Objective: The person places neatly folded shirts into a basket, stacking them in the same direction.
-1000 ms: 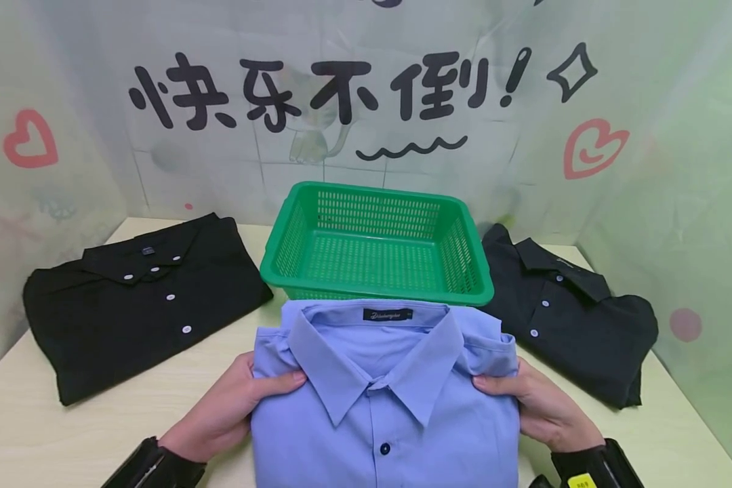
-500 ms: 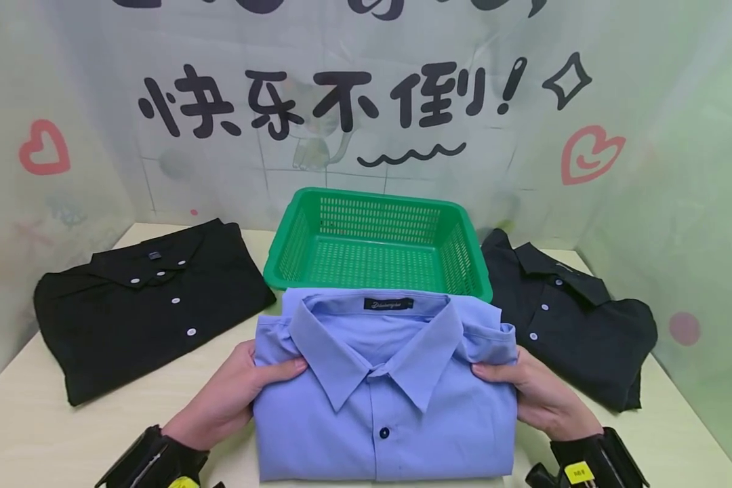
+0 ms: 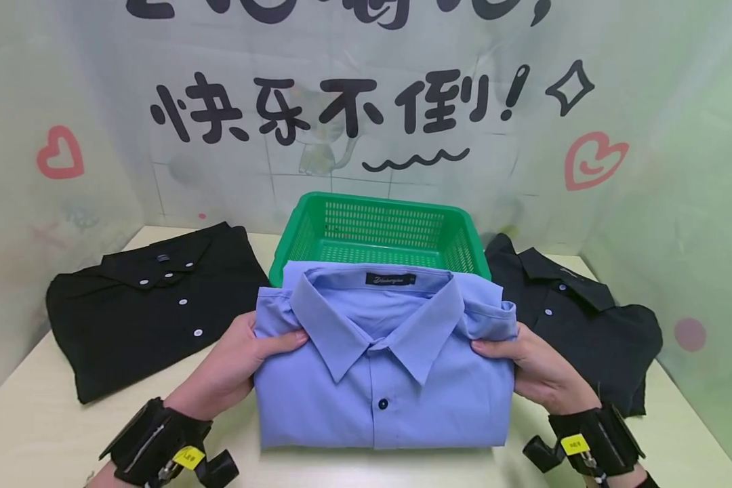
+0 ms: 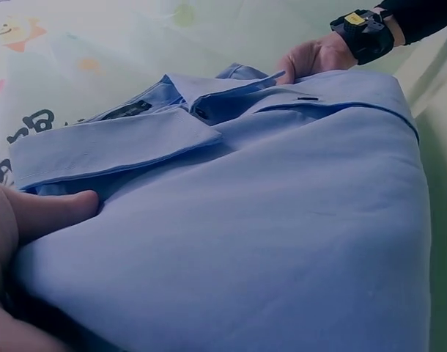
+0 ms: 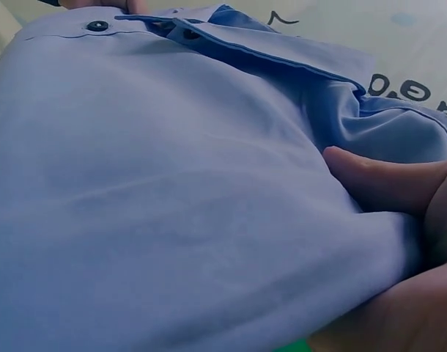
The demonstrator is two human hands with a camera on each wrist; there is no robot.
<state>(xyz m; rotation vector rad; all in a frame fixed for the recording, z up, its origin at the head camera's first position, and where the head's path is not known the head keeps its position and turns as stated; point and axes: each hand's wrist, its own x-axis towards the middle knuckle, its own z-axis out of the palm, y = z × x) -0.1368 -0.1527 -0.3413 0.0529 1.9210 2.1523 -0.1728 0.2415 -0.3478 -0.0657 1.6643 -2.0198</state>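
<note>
A folded light blue shirt [image 3: 439, 400] with a pointed collar, a dark label and a dark button faces up between both hands. My left hand [image 3: 234, 359] grips its left side, thumb on top beside the collar and fingers hidden underneath. On the opposite side my right hand [image 3: 539, 369] holds it the same way, the thumb pressing the cloth in the right wrist view. In the head view the shirt's collar end overlaps the near rim of the green plastic basket [image 3: 378, 207]. The left wrist view shows the shirt's thick folded side [image 4: 297, 242] up close.
A folded black shirt [image 3: 152, 332] lies on the pale table [image 3: 30, 420] at the left. Another dark folded shirt [image 3: 604, 346] lies right of the basket. A printed cloth backdrop [image 3: 219, 183] stands behind and along the sides.
Both hands have carried the blue shirt forward, so it covers more of the basket and its lower folded edge now shows. The head view has tilted up slightly. Both grips stay the same.
</note>
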